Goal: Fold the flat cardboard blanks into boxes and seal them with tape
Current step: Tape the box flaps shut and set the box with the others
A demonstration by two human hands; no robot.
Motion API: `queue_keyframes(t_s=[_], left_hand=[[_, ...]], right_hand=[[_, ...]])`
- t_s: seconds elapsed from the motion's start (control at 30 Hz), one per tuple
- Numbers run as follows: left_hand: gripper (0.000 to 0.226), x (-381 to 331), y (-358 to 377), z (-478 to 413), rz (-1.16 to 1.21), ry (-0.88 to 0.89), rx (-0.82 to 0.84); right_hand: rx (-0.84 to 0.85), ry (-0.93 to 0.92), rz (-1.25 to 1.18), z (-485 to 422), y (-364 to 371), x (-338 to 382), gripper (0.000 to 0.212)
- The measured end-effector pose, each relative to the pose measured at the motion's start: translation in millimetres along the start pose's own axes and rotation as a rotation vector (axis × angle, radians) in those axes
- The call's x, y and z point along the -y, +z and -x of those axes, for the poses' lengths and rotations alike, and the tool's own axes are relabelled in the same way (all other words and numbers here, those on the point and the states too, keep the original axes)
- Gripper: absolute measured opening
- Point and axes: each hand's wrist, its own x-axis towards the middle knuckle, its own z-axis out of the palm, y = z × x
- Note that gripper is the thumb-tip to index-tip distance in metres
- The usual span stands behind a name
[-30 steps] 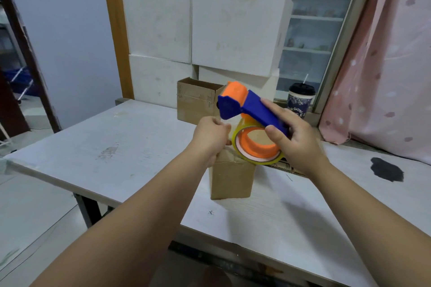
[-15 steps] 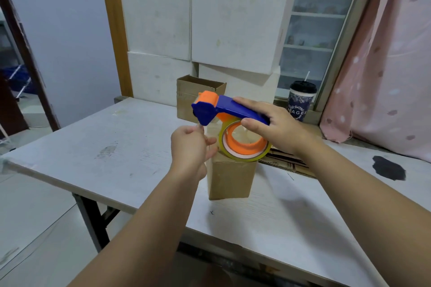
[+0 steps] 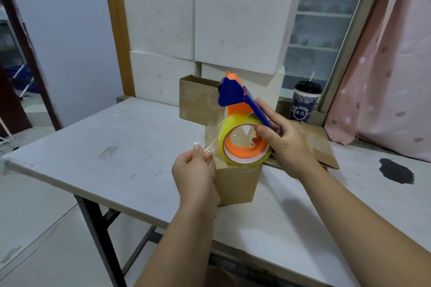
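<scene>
A small brown cardboard box (image 3: pixel 235 184) stands upright on the white table (image 3: pixel 112 147). Right above it my right hand (image 3: pixel 284 144) grips the blue and orange tape dispenser (image 3: pixel 242 121), whose yellowish tape roll sits just over the box top. My left hand (image 3: pixel 194 172) pinches the free end of the clear tape (image 3: pixel 210 145) at the box's upper left corner, and the strip stretches from my fingers back to the roll. Flat cardboard blanks (image 3: pixel 317 144) lie behind my right hand, partly hidden by it.
A second brown box (image 3: pixel 200 100) stands open behind. Large white boxes (image 3: pixel 210 28) are stacked against the window. A lidded drink cup (image 3: pixel 305 102) stands on the sill, a pink curtain (image 3: pixel 391 58) hangs at right. A black patch (image 3: pixel 396 171) marks the table's right side.
The dispenser has tilted up, its blue head now raised and the roll lowered onto the box top. My left hand dropped to the box's left corner, drawing the tape end out.
</scene>
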Motion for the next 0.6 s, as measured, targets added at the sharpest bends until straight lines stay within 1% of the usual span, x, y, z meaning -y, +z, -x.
queue_keyframes(t_s=[0.1, 0.17, 0.23, 0.3, 0.37, 0.43, 0.53, 0.6], left_hand=[[0.024, -3, 2, 6, 0.006, -0.039, 0.014], [0.03, -10, 5, 6, 0.03, -0.046, 0.06], [0.037, -18, 9, 0, 0.055, -0.072, 0.069], [0.034, -19, 16, -10, 0.067, -0.058, 0.038], [0.023, -18, 23, -16, 0.058, -0.034, 0.01], [0.02, -16, 27, -19, 0.052, -0.036, 0.015], [0.018, -15, 25, -25, 0.048, -0.082, 0.023], [0.017, -14, 24, -25, 0.06, -0.084, -0.011]], right_hand=[[0.009, 0.025, -0.044, -2, 3, -1, 0.051], [0.011, 0.049, -0.066, -4, 4, -2, 0.05], [-0.01, 0.051, -0.058, -5, 6, -3, 0.047], [-0.067, 0.047, -0.071, -6, 11, -5, 0.048], [-0.141, 0.034, -0.065, -8, 18, -9, 0.05], [-0.195, 0.026, -0.078, -11, 24, -12, 0.052], [-0.23, 0.011, -0.088, -13, 28, -17, 0.055], [-0.235, 0.003, -0.096, -11, 28, -20, 0.054]])
